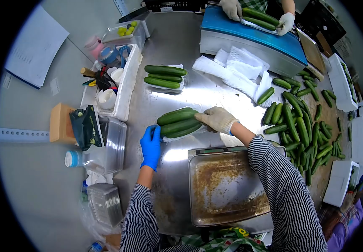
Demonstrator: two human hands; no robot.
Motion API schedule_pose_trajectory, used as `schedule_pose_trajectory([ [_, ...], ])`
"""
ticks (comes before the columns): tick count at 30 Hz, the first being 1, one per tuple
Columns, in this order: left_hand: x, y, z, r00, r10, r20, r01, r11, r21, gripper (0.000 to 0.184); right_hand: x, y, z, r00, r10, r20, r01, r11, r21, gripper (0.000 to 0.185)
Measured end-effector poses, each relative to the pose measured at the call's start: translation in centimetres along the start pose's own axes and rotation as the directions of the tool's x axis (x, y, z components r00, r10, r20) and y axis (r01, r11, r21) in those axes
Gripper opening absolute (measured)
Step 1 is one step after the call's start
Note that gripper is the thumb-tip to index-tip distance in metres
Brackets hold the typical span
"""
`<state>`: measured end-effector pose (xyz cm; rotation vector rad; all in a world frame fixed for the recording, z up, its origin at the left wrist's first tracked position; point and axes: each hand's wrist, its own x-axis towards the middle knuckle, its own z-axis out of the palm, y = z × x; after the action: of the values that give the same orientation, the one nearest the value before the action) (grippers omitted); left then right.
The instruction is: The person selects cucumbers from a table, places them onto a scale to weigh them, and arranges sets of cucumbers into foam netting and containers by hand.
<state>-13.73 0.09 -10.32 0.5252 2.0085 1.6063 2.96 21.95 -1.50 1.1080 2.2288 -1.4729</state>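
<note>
Several green cucumbers (180, 126) lie side by side on a clear tray (194, 133) with a white pad, above the metal table. My left hand (149, 148), in a blue glove, is closed at the left end of this tray of cucumbers. My right hand (217, 119), in a cream knit glove, grips the right end, thumb over the cucumber tips. Both hands' fingertips are partly hidden under the tray. Just beyond lies another clear tray of cucumbers (164, 77). A stained metal scale platform or pan (229, 187) stands below my right forearm.
A heap of loose cucumbers (301, 126) covers the right side. White pads (242, 67) lie before a blue-topped machine (248, 31), where a co-worker's gloved hands (285, 24) hold cucumbers. On the left are a foam box (125, 94) of tools and stacked clear trays (105, 203).
</note>
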Motion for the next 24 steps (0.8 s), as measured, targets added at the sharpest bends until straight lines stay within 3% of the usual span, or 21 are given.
schedule_pose_trajectory([
  [3, -0.3, 0.3, 0.3, 1.000, 0.024, -0.018, -0.024, 0.999, -0.033, 0.021, 0.3, 0.4, 0.2, 1.000, 0.006, 0.008, -0.006, 1.000, 0.026, 0.065],
  [6, -0.6, 2.2, -0.1, 0.995, 0.029, -0.092, 0.003, 0.942, 0.336, 0.051, 0.6, 0.7, -0.2, 1.000, -0.029, -0.009, 0.028, 0.999, -0.025, 0.066],
  [7, -0.8, 3.4, 0.2, 0.961, 0.274, -0.031, -0.222, 0.836, 0.502, 0.064, 0.4, 0.5, -0.4, 1.000, -0.027, -0.013, 0.027, 1.000, -0.009, 0.067],
  [9, -1.4, 5.6, 1.4, 0.731, 0.652, 0.201, -0.563, 0.410, 0.718, 0.089, 0.3, 0.7, -0.6, 0.998, -0.022, -0.051, 0.022, 1.000, 0.000, 0.067],
  [12, -1.2, 6.7, 3.8, 0.708, 0.470, 0.527, -0.679, 0.251, 0.690, 0.113, -0.1, 1.8, -1.7, 0.990, -0.020, -0.136, 0.022, 1.000, 0.008, 0.067],
  [15, 0.1, 4.5, 5.0, 0.703, 0.336, 0.627, -0.691, 0.115, 0.713, 0.111, -2.6, 1.6, -3.5, 0.984, -0.013, -0.177, 0.025, 0.998, 0.065, 0.063],
  [20, 2.4, 3.1, 3.7, 0.612, 0.391, 0.688, -0.763, 0.060, 0.644, 0.101, -8.5, 2.4, -6.5, 0.950, -0.120, -0.287, 0.104, 0.992, -0.072, 0.053],
  [24, 6.0, 2.5, 2.0, 0.485, 0.453, 0.748, -0.841, 0.006, 0.542, 0.092, -14.6, 5.6, -7.9, 0.875, -0.043, -0.483, 0.089, 0.993, 0.072, 0.038],
])
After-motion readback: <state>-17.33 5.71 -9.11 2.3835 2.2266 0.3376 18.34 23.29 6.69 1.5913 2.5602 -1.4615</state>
